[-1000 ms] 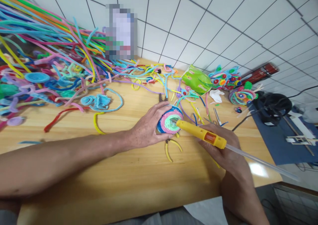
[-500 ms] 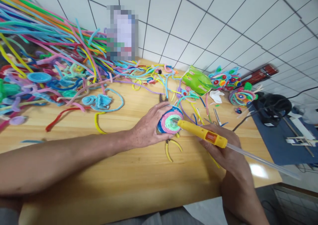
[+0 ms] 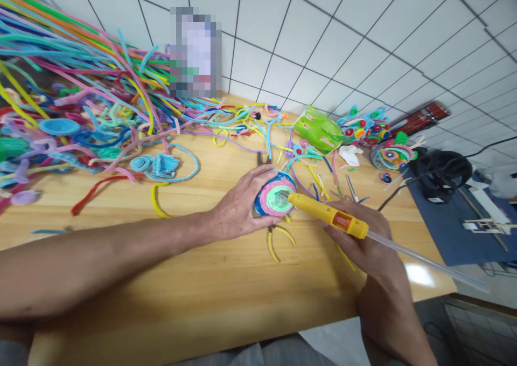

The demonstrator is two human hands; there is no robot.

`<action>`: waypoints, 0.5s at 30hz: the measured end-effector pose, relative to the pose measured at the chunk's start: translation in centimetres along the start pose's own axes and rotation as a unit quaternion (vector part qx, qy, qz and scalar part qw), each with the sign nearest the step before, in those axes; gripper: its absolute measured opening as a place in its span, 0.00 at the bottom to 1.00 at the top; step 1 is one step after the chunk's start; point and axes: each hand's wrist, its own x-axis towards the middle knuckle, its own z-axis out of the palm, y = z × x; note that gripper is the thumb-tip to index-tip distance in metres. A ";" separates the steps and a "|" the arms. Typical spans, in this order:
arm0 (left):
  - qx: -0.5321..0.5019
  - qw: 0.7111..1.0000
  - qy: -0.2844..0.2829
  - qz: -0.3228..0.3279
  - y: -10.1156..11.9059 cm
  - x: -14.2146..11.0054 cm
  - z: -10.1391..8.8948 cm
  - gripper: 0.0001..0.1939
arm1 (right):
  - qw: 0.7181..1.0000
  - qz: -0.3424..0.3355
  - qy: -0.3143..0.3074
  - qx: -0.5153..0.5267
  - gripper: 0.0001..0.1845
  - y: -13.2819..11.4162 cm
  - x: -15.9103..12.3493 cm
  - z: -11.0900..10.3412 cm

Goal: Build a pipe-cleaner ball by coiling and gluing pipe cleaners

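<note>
My left hand (image 3: pixel 238 204) is wrapped around a round piece coiled from pipe cleaners (image 3: pixel 265 201), with blue, pink and pale green rings and a glassy-looking centre. In my right hand (image 3: pixel 359 231) is a yellow hot glue gun (image 3: pixel 323 212), gripped from below. Its nozzle points left at the green centre of the coiled piece; whether it touches cannot be made out. A long clear glue stick (image 3: pixel 424 263) sticks out of the gun's back end. Beneath the coiled piece lie pliers with yellow handles (image 3: pixel 272 244), partly covered by it and my left hand.
Heaped pipe cleaners (image 3: pixel 100 85) fill the left and back of the wooden table (image 3: pixel 202 290). A green packet (image 3: pixel 319 129), colourful finished pieces (image 3: pixel 363 126), a white tissue (image 3: pixel 350 154) and a black device with cables (image 3: pixel 440 177) lie to the right. A tiled wall rises behind.
The glue gun's nozzle has shifted slightly against the green centre, where more shiny, clear material now shows. Both hands keep nearly the same place, and the view has moved a little.
</note>
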 end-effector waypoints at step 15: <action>-0.001 1.000 0.005 -0.004 0.0 0.0 0.1 0.48 | 1.000 0.006 -0.011 0.002 0.06 0.0 -0.3 0.5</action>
